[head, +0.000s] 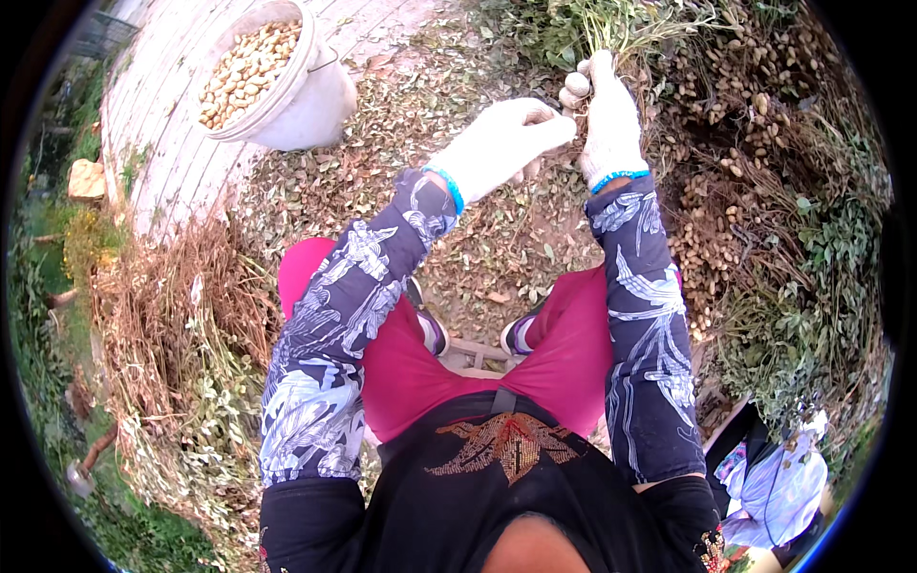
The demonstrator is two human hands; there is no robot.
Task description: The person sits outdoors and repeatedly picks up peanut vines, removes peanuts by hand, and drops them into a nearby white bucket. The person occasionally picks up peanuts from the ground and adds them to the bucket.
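Observation:
My right hand (613, 118), in a white knit glove with a blue cuff, is closed around the stems of a peanut plant (623, 32). Green stalks and leaves of the plant fan out beyond the fist. My left hand (501, 147), gloved the same way, is just left of the right one, with its thumb and fingers drawn together near the right fingertips. Whether anything is between those fingers is hidden. A white plastic bucket (322, 107) stands ahead on the left, holding many unshelled peanuts (251, 68).
Pulled peanut plants (759, 136) with pods on their roots are heaped along the right. Dry stripped stalks (190, 308) lie in a pile on the left. Fallen leaves (487, 236) litter the ground between my shoes. A light-coloured cloth bundle (777, 487) rests at the lower right.

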